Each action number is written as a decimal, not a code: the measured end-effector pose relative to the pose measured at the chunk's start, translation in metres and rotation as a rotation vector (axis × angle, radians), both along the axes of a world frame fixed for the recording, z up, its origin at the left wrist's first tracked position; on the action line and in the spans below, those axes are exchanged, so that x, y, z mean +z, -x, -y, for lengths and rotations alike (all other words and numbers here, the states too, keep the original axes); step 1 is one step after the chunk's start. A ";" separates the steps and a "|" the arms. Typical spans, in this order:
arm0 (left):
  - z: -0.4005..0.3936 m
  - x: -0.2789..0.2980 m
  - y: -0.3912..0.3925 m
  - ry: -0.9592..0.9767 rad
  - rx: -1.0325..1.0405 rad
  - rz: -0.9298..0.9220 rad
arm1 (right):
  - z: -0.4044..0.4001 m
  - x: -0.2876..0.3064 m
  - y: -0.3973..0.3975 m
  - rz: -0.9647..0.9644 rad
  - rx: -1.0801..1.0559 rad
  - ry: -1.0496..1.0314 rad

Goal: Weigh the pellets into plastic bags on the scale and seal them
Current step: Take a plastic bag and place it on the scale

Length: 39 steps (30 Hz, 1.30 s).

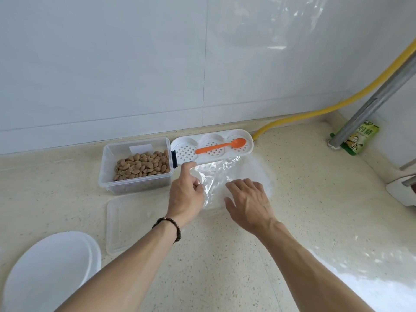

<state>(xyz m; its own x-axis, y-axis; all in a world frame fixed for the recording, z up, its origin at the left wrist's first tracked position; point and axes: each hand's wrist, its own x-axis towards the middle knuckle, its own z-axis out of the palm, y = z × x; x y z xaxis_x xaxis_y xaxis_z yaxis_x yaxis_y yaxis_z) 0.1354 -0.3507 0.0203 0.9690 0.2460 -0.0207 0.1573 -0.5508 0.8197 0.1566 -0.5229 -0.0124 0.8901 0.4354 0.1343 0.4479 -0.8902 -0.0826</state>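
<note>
**Bag being opened, nothing weighed yet**

Left hand (185, 195) grip: fingers curled, pinching the near edge of the clear plastic bag (217, 176), index finger stretched toward the tray. Right hand (247, 204) grip: fingers spread and relaxed, lying flat on the bag, holding nothing. The bag is empty and crumpled, lying over what looks like a white round scale (265, 176) on the counter (225, 255); glare washes the scale out, no display readable.

Pellets (141, 166) sit untouched in the open clear container (135, 165), just left of the bag. Its lid (126, 224) lies flat on the counter in front of it. Orange spoon (221, 147) rests on the white perforated tray (212, 146) behind the bag, not in hand.

Status, my read: prep only. No pellets in the bag, no sealed bags in view. Left: open bag, scoop, weigh, seal, repeat.

White round lid or plate (49, 271) at near left; yellow hose (315, 111) along the back wall.
</note>
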 end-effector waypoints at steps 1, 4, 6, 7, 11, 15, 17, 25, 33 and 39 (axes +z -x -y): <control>-0.001 0.002 0.001 0.030 0.001 0.004 | 0.000 0.003 0.000 0.013 -0.009 -0.021; -0.010 0.015 0.005 0.087 0.001 -0.018 | -0.004 0.017 -0.003 0.044 -0.042 -0.100; -0.023 0.025 0.011 0.112 -0.021 -0.048 | -0.010 0.030 -0.003 0.067 -0.062 -0.151; -0.031 0.030 0.015 0.139 -0.041 -0.063 | -0.014 0.037 -0.003 0.069 -0.064 -0.173; -0.072 0.056 0.039 0.190 -0.091 -0.114 | -0.042 0.066 0.008 0.088 -0.043 -0.223; -0.123 0.073 0.071 0.213 -0.070 -0.106 | -0.082 0.092 0.027 0.003 -0.032 -0.246; -0.151 0.077 0.091 0.248 -0.017 -0.090 | -0.104 0.102 0.040 -0.138 -0.065 -0.281; -0.270 0.051 0.168 0.415 0.300 -0.046 | -0.188 0.098 0.119 -0.630 -0.268 -0.602; -0.328 0.007 0.170 0.186 0.319 -0.164 | -0.249 0.047 0.155 -0.778 -0.485 -0.814; -0.331 -0.014 0.154 0.004 0.196 -0.225 | -0.252 0.028 0.159 -0.711 -0.596 -0.812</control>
<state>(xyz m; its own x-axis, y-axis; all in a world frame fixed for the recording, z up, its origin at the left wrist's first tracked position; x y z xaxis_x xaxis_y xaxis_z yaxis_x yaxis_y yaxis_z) -0.0191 -0.0196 0.0065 0.8738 0.4278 -0.2311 0.4387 -0.4889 0.7540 -0.0023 -0.2704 0.0153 0.9067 -0.0473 -0.4191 -0.3812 -0.5169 -0.7665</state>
